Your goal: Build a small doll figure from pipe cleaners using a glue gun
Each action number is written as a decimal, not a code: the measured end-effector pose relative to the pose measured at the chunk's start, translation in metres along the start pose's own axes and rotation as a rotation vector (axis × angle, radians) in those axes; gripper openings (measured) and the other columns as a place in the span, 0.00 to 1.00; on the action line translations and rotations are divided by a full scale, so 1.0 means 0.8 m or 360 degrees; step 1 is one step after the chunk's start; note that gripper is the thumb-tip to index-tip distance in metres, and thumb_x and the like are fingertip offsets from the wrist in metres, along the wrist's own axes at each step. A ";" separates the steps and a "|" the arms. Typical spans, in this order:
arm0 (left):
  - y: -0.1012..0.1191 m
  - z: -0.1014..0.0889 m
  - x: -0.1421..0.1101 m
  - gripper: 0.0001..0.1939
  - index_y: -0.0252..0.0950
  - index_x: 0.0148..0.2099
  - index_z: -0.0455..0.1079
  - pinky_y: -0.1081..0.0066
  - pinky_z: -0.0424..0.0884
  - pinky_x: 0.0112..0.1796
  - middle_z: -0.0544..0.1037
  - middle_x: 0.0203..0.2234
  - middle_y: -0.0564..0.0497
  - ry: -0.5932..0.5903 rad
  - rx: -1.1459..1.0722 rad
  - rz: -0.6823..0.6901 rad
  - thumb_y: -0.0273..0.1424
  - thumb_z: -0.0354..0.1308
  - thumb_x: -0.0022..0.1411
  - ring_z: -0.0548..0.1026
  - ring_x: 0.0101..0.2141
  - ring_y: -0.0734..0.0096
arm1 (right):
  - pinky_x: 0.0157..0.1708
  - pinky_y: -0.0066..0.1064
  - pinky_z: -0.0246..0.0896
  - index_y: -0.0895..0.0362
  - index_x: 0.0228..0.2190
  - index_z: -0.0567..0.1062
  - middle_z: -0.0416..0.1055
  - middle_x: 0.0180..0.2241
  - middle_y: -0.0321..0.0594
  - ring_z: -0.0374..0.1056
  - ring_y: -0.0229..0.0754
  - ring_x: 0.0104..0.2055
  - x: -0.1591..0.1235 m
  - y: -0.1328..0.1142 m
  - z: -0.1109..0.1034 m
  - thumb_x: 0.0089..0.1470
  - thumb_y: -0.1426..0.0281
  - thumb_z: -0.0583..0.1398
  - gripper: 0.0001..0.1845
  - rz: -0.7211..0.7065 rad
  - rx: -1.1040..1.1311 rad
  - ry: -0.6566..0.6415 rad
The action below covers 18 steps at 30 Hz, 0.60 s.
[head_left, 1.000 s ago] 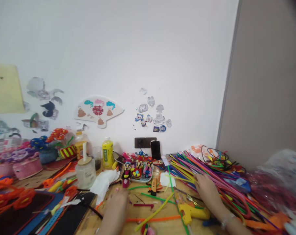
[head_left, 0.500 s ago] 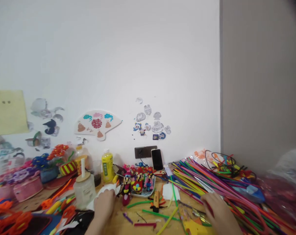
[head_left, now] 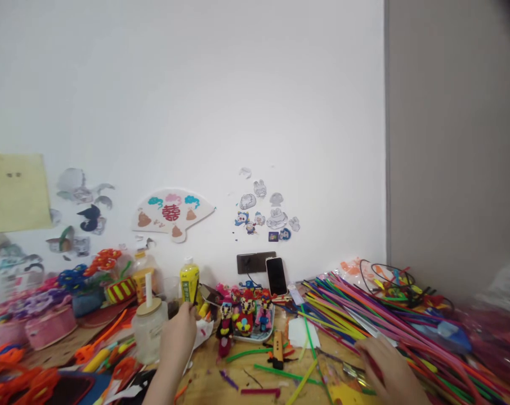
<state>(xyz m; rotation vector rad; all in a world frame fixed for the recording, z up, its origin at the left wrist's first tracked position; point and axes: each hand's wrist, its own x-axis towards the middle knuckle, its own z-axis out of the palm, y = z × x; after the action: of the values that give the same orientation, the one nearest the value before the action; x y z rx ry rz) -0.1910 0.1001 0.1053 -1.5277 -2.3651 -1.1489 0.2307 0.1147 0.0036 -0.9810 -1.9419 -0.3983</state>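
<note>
My left hand (head_left: 175,340) is raised over the wooden table (head_left: 246,371), in front of a yellow bottle (head_left: 189,279) and a frosted jar with a wooden lid (head_left: 148,329). Its fingertips pinch a thin dark strand that stands up against the bottle. White tissue (head_left: 204,332) lies just right of the hand. My right hand (head_left: 385,368) lies low at the right on a big pile of coloured pipe cleaners (head_left: 365,306). Its fingers curl over a red strand. Small pipe-cleaner figures (head_left: 244,315) stand on a tray between the hands.
A phone (head_left: 276,275) leans on the wall by a socket. Loose pipe cleaner pieces and a small orange tool (head_left: 277,343) lie on the table. Pipe-cleaner flowers and pink boxes (head_left: 48,320) fill the left. Plastic bags (head_left: 491,332) sit far right by a grey partition.
My left hand rose from the table past the tissue to the yellow bottle and pinched a dark strand. My right hand slid a little right on the pile. The view tilted up.
</note>
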 end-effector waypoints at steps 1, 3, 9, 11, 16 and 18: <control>0.004 -0.002 0.001 0.08 0.37 0.33 0.67 0.63 0.66 0.34 0.80 0.26 0.42 -0.0006 -0.0115 0.0005 0.29 0.46 0.57 0.78 0.34 0.51 | 0.31 0.34 0.63 0.55 0.33 0.69 0.71 0.29 0.42 0.68 0.45 0.31 0.001 -0.003 -0.001 0.52 0.74 0.52 0.08 -0.0016 0.0020 0.0013; 0.015 -0.008 0.001 0.06 0.38 0.33 0.67 0.62 0.66 0.38 0.81 0.27 0.43 -0.0027 -0.0359 0.0008 0.29 0.49 0.55 0.77 0.37 0.51 | 0.32 0.34 0.63 0.54 0.35 0.69 0.72 0.30 0.42 0.69 0.46 0.32 0.002 -0.010 -0.004 0.53 0.74 0.52 0.08 -0.0028 0.0062 0.0042; 0.055 -0.046 -0.010 0.05 0.38 0.32 0.62 0.64 0.73 0.33 0.80 0.22 0.48 -0.0230 -0.1227 -0.0013 0.34 0.50 0.55 0.79 0.30 0.59 | 0.35 0.36 0.64 0.53 0.37 0.69 0.72 0.33 0.44 0.69 0.48 0.36 0.011 -0.043 -0.012 0.54 0.71 0.52 0.09 0.0132 0.0299 -0.0025; 0.069 -0.058 -0.019 0.08 0.38 0.32 0.62 0.65 0.74 0.29 0.80 0.22 0.50 -0.0313 -0.1469 -0.0064 0.36 0.53 0.54 0.79 0.27 0.61 | 0.36 0.36 0.64 0.53 0.38 0.68 0.72 0.34 0.45 0.69 0.48 0.38 0.020 -0.060 -0.014 0.55 0.71 0.51 0.09 0.0221 0.0446 -0.0083; 0.105 -0.071 -0.044 0.06 0.36 0.31 0.63 0.74 0.72 0.23 0.80 0.22 0.51 -0.0508 -0.1867 -0.0181 0.31 0.58 0.54 0.77 0.21 0.71 | 0.39 0.35 0.63 0.55 0.44 0.64 0.72 0.38 0.45 0.69 0.45 0.37 0.062 -0.125 -0.020 0.54 0.67 0.52 0.15 0.0470 0.1029 -0.0387; 0.116 -0.069 -0.050 0.04 0.36 0.30 0.62 0.77 0.72 0.23 0.79 0.21 0.52 -0.0526 -0.1979 -0.0226 0.26 0.55 0.57 0.77 0.20 0.74 | 0.40 0.34 0.61 0.56 0.46 0.63 0.72 0.40 0.45 0.69 0.43 0.37 0.080 -0.152 -0.016 0.52 0.66 0.53 0.18 0.0576 0.1304 -0.0654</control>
<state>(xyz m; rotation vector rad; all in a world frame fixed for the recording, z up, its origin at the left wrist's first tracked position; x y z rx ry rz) -0.1120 0.0547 0.1760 -1.8769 -1.9025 -2.9141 0.1266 0.0602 0.0762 -0.8528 -1.9370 0.8077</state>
